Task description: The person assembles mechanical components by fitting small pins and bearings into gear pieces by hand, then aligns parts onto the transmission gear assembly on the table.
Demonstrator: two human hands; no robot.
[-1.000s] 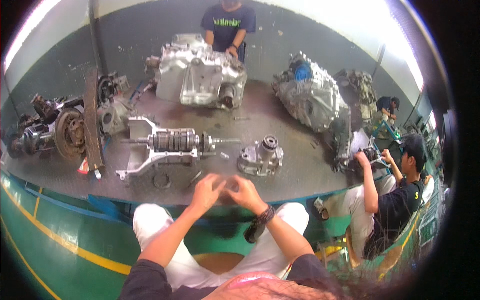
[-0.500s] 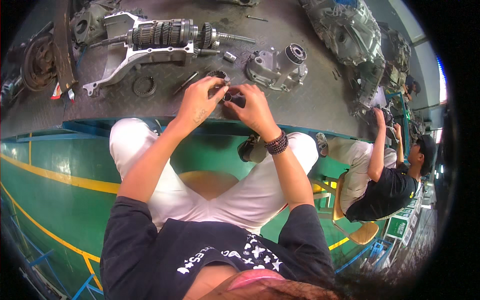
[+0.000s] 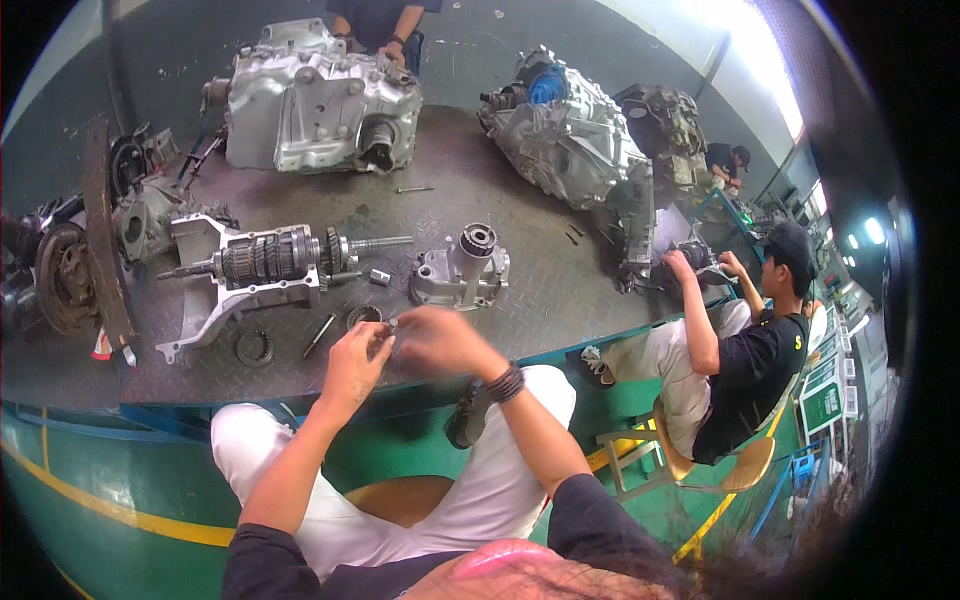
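Above the table's near edge, my left hand [image 3: 352, 368] has its thumb and forefinger pinched together. A small metal part [image 3: 393, 323] shows at those fingertips, too little of it visible to name. My right hand [image 3: 440, 340] is right beside it, smeared by motion, its fingers curled toward the left hand. Whether it holds anything does not show. Just beyond my left hand lies a toothed ring [image 3: 364, 316], partly covered by the fingers. To its left are a slim metal rod [image 3: 319, 336] and a second toothed ring [image 3: 254, 348].
An open housing half [image 3: 197, 325] carries a gear shaft [image 3: 268, 257]. Nearby sit a short metal cylinder [image 3: 380, 277] and a grey cover with a bearing [image 3: 462, 273]. Large gearbox casings [image 3: 320, 110] [image 3: 575, 140] stand farther back. A co-worker [image 3: 745, 325] sits at the right.
The view has tilted up, bringing the far gearbox casings into sight. My right hand has shifted from below the small part to above and beside it, and is now blurred.
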